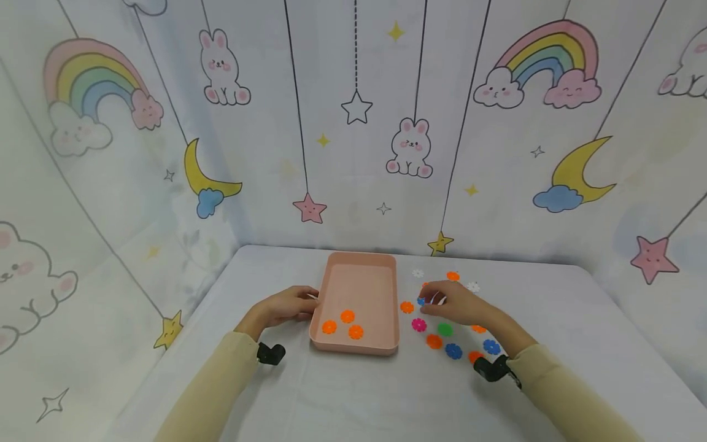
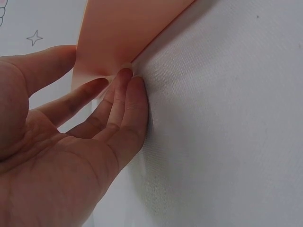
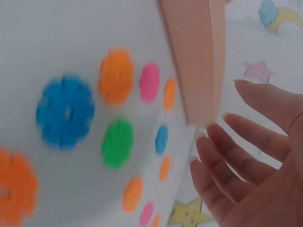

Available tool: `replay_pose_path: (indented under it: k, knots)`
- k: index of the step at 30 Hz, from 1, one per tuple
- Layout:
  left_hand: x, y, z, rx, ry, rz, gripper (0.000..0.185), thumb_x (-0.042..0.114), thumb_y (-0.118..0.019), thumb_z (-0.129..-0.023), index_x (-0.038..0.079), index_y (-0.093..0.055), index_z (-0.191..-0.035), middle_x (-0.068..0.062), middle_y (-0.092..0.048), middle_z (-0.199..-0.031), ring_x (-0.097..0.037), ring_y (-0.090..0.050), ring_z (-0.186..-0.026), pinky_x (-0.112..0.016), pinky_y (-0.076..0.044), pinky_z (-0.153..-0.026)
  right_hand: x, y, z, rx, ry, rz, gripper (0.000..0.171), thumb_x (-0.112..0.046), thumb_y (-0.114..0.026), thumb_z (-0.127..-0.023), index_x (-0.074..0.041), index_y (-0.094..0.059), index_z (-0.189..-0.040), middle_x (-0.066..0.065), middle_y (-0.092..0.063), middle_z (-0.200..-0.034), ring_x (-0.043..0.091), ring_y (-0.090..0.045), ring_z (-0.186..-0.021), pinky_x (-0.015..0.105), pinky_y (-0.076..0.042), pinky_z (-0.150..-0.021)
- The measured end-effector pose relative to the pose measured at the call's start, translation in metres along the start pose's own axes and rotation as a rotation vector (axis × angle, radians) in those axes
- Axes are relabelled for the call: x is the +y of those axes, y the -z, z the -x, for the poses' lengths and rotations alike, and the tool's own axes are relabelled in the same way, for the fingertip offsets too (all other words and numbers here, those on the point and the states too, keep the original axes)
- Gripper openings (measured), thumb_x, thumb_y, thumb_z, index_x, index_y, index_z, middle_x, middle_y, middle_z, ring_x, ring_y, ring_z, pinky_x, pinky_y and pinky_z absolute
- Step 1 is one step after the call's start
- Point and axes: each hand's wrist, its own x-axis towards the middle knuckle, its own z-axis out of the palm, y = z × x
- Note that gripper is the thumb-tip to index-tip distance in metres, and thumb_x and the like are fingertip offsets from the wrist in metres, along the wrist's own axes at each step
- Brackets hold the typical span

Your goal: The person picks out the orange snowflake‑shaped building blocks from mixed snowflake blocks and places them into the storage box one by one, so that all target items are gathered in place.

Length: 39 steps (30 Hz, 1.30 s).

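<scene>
My left hand point(image 1: 287, 305) grips the left side of a shallow pink tray point(image 1: 361, 285). In the left wrist view, the thumb reaches the rim and the other fingers point(image 2: 135, 101) bend against the outer wall near its base. Three orange notched plastic discs point(image 1: 347, 316) lie inside the tray, toward the near end. Over the loose discs right of the tray hovers my right hand point(image 1: 453, 302), its fingers spread and relaxed with nothing between them. Close to its fingertips are a blue disc point(image 1: 421, 301) and an orange disc point(image 1: 407, 307). A pink disc point(image 1: 419, 325) and a green disc point(image 1: 445, 330) lie just nearer.
More orange, blue and white discs, such as a blue disc point(image 1: 453, 351) and a white disc point(image 1: 418, 273), are scattered on the white tablecloth point(image 1: 342, 399). A patterned fabric wall point(image 1: 353, 153) rises behind the table. Each wrist wears a black strap-on piece point(image 1: 271, 354).
</scene>
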Motion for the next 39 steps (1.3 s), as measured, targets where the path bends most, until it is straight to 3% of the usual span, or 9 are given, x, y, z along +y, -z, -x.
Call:
replay_pose_path:
  k: [6, 13, 23, 31, 39]
  knots:
    - [0.001, 0.0, -0.001, 0.007, 0.008, -0.019, 0.05, 0.022, -0.063, -0.102, 0.001, -0.05, -0.145, -0.015, -0.058, -0.136, -0.023, -0.064, -0.109, -0.045, -0.051, -0.105, 0.037, 0.027, 0.003, 0.057, -0.067, 0.063, 0.038, -0.021, -0.073, -0.096, 0.004, -0.063, -0.123, 0.008, -0.067, -0.106, 0.026, -0.063, -0.099, 0.033, -0.057, -0.08]
    - [-0.001, 0.001, -0.001, 0.0, 0.007, -0.002, 0.049, 0.021, -0.064, -0.102, 0.0, -0.051, -0.144, -0.015, -0.06, -0.133, -0.023, -0.064, -0.109, -0.044, -0.052, -0.104, 0.074, 0.044, -0.002, 0.126, -0.201, 0.078, 0.042, -0.019, -0.07, -0.097, 0.006, -0.06, -0.13, 0.023, -0.065, -0.12, 0.038, -0.061, -0.109, 0.051, -0.057, -0.092]
    - [-0.002, 0.003, -0.004, -0.017, -0.001, 0.033, 0.05, 0.02, -0.065, -0.101, 0.0, -0.051, -0.144, -0.016, -0.059, -0.135, -0.023, -0.065, -0.111, -0.042, -0.053, -0.103, 0.098, 0.043, -0.018, 0.197, -0.335, 0.027, 0.05, -0.016, -0.063, -0.1, 0.011, -0.048, -0.139, 0.033, -0.054, -0.135, 0.048, -0.052, -0.12, 0.06, -0.049, -0.102]
    - [-0.004, 0.004, -0.005, -0.017, 0.004, 0.04, 0.05, 0.019, -0.065, -0.1, 0.0, -0.05, -0.144, -0.016, -0.059, -0.134, -0.023, -0.065, -0.111, -0.042, -0.053, -0.102, 0.112, 0.036, -0.031, 0.187, -0.452, -0.04, 0.053, -0.02, -0.066, -0.098, 0.01, -0.049, -0.139, 0.031, -0.054, -0.133, 0.044, -0.053, -0.118, 0.057, -0.049, -0.103]
    - [-0.001, 0.005, -0.003, -0.047, -0.007, 0.036, 0.051, 0.019, -0.063, -0.102, -0.003, -0.047, -0.146, -0.02, -0.057, -0.137, -0.025, -0.064, -0.114, -0.043, -0.051, -0.105, 0.12, 0.028, -0.041, 0.22, -0.477, -0.03, 0.044, -0.016, -0.064, -0.098, 0.01, -0.055, -0.132, 0.029, -0.057, -0.127, 0.041, -0.054, -0.111, 0.056, -0.049, -0.103]
